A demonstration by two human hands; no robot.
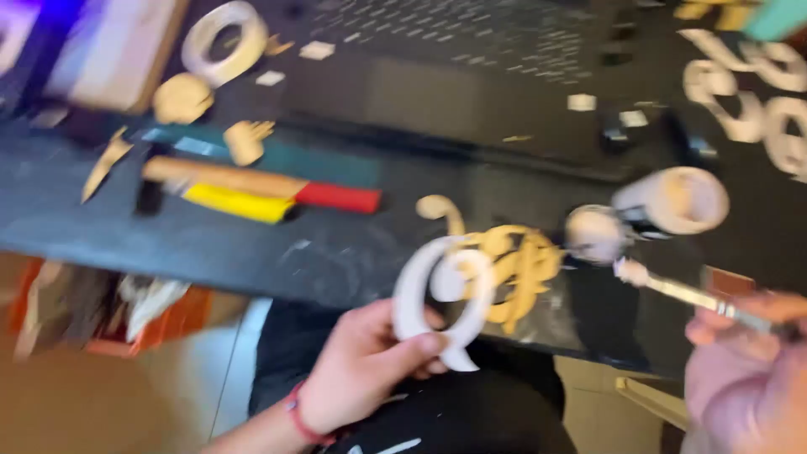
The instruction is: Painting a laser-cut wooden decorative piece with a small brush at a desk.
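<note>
White, and curled like a loop with a tail, the cut-out ornament (444,296) is the thing to watch; everything else I place from it. The left hand (366,366) has it from below, thumb across the lower curl and the other fingers (435,319) behind, clamped on the piece and holding it up over the near edge of the dark surface (210,240). Its long axis runs up and down, leaning slightly.

To the right of the ornament the right hand (744,374) grips a thin brush (685,292), fingers closed around the handle. The brush lies slantwise, its pale tip pointing up and left toward the ornament, with a clear gap between them. So the left hand has the piece and the brush must come leftward to meet it.

Just behind the ornament a golden filigree cut-out (521,265) lies flat on the surface. Up and to the right of it stand two small pale tubs (672,202); the blur hides what is in them. Far to the left lies a hammer (223,178) with yellow and red bars beside it, and a tape roll (225,40) beyond.
</note>
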